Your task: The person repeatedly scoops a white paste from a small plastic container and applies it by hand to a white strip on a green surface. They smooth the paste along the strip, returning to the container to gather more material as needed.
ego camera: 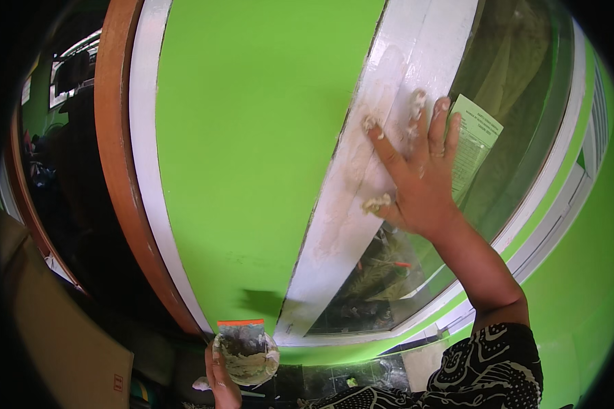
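Observation:
My right hand (424, 174) is spread against a white window frame (368, 128), its fingers apart and smeared with pale putty. Lumps of putty (376, 203) cling to the thumb and fingertips. Along the frame, rough beige patches of filler (345, 179) run above and below the index finger. Low in the view, my left hand (221, 376) grips the side of a round tub (272, 360) coated inside with putty. A flat scraper (241, 335) with an orange edge stands in the tub, its blade smeared grey; the left thumb is near it.
A green wall (256, 153) lies between the window frame and a brown wooden door frame (120, 153). Behind my right hand, a green printed card (473, 138) sits at the window glass (522, 102). A cardboard sheet (71, 327) stands lower left above dark floor tiles (317, 378).

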